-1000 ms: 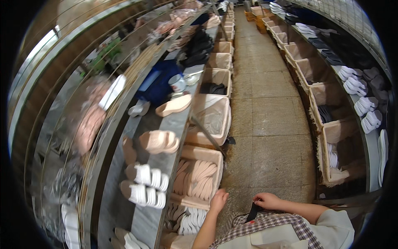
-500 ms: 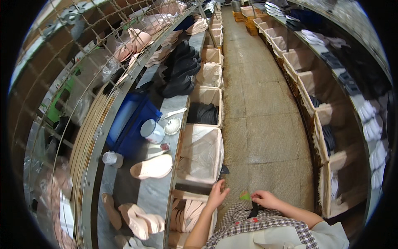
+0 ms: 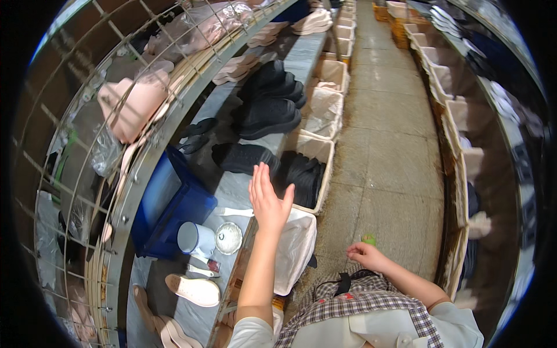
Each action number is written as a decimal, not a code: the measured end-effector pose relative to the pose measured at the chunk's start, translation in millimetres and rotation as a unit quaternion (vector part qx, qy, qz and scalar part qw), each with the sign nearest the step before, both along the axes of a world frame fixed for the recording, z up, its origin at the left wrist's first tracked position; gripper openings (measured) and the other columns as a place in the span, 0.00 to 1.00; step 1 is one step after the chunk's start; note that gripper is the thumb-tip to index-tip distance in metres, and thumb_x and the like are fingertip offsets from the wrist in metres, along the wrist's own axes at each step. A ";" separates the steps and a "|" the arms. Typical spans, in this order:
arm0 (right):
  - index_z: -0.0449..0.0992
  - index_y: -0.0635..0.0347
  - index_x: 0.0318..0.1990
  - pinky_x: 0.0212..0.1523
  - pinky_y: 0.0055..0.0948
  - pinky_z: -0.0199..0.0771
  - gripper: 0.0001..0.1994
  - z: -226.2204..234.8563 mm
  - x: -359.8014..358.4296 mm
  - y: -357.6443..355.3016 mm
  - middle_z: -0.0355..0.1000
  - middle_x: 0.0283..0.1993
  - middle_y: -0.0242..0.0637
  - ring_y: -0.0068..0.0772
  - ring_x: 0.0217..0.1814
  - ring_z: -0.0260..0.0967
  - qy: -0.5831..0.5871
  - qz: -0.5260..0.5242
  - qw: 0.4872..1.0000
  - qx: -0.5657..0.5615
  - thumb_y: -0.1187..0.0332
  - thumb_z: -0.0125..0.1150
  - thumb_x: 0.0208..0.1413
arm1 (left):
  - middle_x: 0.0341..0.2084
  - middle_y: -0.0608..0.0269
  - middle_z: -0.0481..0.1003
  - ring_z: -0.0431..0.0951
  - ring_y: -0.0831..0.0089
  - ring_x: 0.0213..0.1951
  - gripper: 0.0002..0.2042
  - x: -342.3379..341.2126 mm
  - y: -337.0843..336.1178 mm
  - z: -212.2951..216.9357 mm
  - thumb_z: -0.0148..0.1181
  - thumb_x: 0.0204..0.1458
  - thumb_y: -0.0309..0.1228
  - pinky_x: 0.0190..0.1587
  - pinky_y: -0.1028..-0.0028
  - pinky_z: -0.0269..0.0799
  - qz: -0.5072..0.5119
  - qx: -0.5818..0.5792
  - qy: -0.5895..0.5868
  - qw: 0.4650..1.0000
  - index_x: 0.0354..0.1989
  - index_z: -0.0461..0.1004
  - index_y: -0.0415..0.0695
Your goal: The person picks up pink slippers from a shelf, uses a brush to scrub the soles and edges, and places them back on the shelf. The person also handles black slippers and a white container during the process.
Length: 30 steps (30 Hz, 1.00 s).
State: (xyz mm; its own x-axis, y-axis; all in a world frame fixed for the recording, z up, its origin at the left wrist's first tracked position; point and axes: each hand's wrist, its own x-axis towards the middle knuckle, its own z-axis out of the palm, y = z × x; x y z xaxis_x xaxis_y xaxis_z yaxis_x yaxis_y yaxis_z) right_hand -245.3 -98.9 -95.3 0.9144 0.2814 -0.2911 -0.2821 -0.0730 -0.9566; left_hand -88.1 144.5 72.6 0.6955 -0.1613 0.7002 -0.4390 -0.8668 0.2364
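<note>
1. With our left hand (image 3: 270,203) we are gripping nothing: the fingers are standing straight, the thumb well apart.
2. Our right hand (image 3: 366,256) is hanging with bent fingers; whether it is holding something, we cannot tell.
3. The black sole (image 3: 241,156) is lying on the grey shelf (image 3: 232,187), near our left fingertips; contact is staying unclear.
4. Because it is lying near the edge, a careless push could be dropping it into the basket (image 3: 315,148).

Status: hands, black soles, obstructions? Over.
Left hand open near black soles, contact unclear. Right hand half-curled above floor. Nothing visibly blocking; white mug on shelf.
</note>
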 end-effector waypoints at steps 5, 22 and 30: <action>0.73 0.64 0.43 0.38 0.27 0.71 0.12 45.3 134.5 -33.9 0.74 0.35 0.38 0.28 0.36 0.71 -0.078 0.092 0.989 -0.083 0.69 0.56 0.52 | 0.58 0.49 0.61 0.56 0.54 0.63 0.43 78.5 -17.2 13.5 0.68 0.37 0.46 0.60 0.44 0.48 0.237 0.124 0.194 0.944 0.61 0.55 0.40; 0.69 0.55 0.50 0.59 0.59 0.48 0.21 124.2 308.6 138.0 0.61 0.59 0.40 0.42 0.65 0.50 -0.641 0.223 0.669 -0.303 0.69 0.56 0.44 | 0.52 0.52 0.67 0.71 0.58 0.50 0.29 -69.5 -0.2 10.4 0.63 0.42 0.33 0.48 0.61 0.75 -0.015 -0.806 -0.108 0.583 0.54 0.62 0.40; 0.73 0.57 0.45 0.57 0.52 0.55 0.21 111.4 336.1 158.0 0.69 0.50 0.33 0.35 0.55 0.62 -0.701 0.195 0.579 -0.368 0.68 0.60 0.38 | 0.53 0.54 0.67 0.72 0.60 0.51 0.30 -84.2 6.2 2.7 0.64 0.41 0.34 0.46 0.62 0.76 -0.054 -0.820 -0.136 0.554 0.55 0.63 0.43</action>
